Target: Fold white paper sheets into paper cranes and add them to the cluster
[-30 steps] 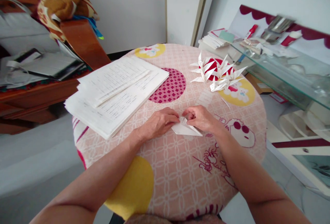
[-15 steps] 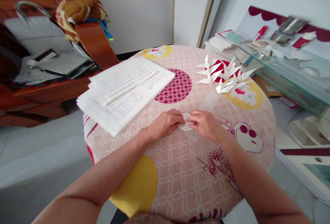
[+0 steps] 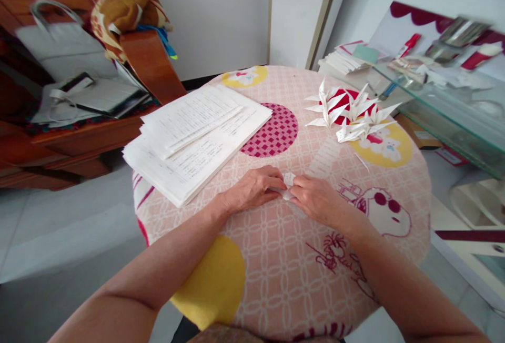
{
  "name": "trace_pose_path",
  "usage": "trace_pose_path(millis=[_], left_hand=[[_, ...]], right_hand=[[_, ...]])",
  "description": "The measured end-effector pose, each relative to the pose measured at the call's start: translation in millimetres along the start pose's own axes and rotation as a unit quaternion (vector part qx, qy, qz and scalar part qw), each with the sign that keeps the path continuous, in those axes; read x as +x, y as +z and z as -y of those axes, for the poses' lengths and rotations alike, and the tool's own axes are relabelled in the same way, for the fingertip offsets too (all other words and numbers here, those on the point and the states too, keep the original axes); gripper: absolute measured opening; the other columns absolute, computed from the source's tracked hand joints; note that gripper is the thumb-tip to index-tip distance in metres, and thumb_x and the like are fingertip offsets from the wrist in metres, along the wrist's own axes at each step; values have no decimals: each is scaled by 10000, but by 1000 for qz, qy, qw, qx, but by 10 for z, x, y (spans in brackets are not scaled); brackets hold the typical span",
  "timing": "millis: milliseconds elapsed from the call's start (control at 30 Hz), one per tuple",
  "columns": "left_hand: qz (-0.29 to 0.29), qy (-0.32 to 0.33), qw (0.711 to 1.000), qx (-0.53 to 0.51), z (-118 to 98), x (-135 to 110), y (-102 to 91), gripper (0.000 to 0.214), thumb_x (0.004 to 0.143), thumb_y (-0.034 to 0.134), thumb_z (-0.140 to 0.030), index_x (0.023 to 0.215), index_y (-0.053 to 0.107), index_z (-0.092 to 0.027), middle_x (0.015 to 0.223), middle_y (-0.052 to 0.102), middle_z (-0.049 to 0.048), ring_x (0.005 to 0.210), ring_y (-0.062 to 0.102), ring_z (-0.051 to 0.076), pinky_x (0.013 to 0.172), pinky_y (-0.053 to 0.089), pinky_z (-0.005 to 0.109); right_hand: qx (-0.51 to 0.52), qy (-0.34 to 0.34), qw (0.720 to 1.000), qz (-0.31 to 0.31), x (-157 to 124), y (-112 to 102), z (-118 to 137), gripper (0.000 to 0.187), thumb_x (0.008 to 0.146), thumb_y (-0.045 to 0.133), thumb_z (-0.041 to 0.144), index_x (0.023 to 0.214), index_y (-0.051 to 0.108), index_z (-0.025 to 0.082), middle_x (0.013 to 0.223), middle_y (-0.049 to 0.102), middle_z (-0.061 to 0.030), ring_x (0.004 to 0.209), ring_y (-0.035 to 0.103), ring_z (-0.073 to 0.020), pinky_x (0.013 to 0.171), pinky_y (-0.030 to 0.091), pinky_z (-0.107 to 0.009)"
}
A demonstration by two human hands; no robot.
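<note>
- Head view: left hand [image 3: 252,190] and right hand [image 3: 319,201], fingers curled, pinch a small folded paper [image 3: 289,180] on the tabletop [image 3: 276,259].
- Uneven pressure could skew its crease.

Small folded piece [image 3: 289,184] in grip: white paper, matt, creased. Tablecloth [image 3: 276,259] under grip: soft woven cloth, matt, printed. Sheet stack [image 3: 197,132] left of grip: thin matt printed paper. Folded cranes [image 3: 351,117] beyond grip, to right: crisp white paper. Shelf [image 3: 445,106] far right: glossy clear glass. Chair back [image 3: 148,67] far left: polished reddish wood.
</note>
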State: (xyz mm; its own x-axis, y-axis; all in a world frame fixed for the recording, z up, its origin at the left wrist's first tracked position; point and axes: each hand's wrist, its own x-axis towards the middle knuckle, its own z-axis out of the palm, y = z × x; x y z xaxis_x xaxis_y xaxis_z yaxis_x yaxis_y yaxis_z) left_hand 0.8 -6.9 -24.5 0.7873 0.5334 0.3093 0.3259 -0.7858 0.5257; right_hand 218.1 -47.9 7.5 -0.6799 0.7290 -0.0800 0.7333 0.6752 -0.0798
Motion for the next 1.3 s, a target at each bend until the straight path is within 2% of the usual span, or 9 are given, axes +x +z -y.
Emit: trace_pose_path(millis=[200,333,500,767,1133,1300], left_hand=[[18,17,996,88,-101,29,38,134,829,583,-130,944,652,-135,966,670,96,896,625,209,803,507,323],[9,8,996,93,-112,40,53,168,802,584,-120,963,631,-134,956,656,91,888,615,208,809,506,324],[-10,-1,999,47,-85,35,24,182,818,605,-144,999,634,-144,966,651,90,903,620,198,798,508,309],[-19,20,999,45,-75,38,25,97,873,580,-171,938,650,-156,920,654,79,860,617,181,764,492,290],[24,105,978,180,-118,47,14,195,971,473,-196,864,631,-153,866,652,76,783,596,170,705,449,288],[19,95,980,176,-141,50,20,145,933,488,-159,868,617,-151,869,645,79,792,594,182,704,457,300]], right_hand=[[-20,-16,999,-32,-17,48,38,131,885,547,73,921,652,142,923,616,-96,892,574,-219,739,438,-310],[-14,-9,999,-33,-33,52,34,125,867,548,64,917,637,137,928,606,-96,897,567,-223,748,444,-321],[10,-20,999,-34,-53,61,-1,128,875,530,61,915,627,133,957,604,-105,932,556,-225,775,443,-327],[26,-10,998,-49,-42,96,-27,144,848,521,54,893,630,137,931,605,-106,879,548,-217,749,432,-326],[28,-17,997,-73,-38,142,-73,132,853,525,61,853,630,141,898,600,-86,832,542,-192,718,415,-303],[18,-17,997,-67,-36,138,-86,129,866,531,72,839,634,145,900,607,-88,839,552,-195,711,417,-301]])
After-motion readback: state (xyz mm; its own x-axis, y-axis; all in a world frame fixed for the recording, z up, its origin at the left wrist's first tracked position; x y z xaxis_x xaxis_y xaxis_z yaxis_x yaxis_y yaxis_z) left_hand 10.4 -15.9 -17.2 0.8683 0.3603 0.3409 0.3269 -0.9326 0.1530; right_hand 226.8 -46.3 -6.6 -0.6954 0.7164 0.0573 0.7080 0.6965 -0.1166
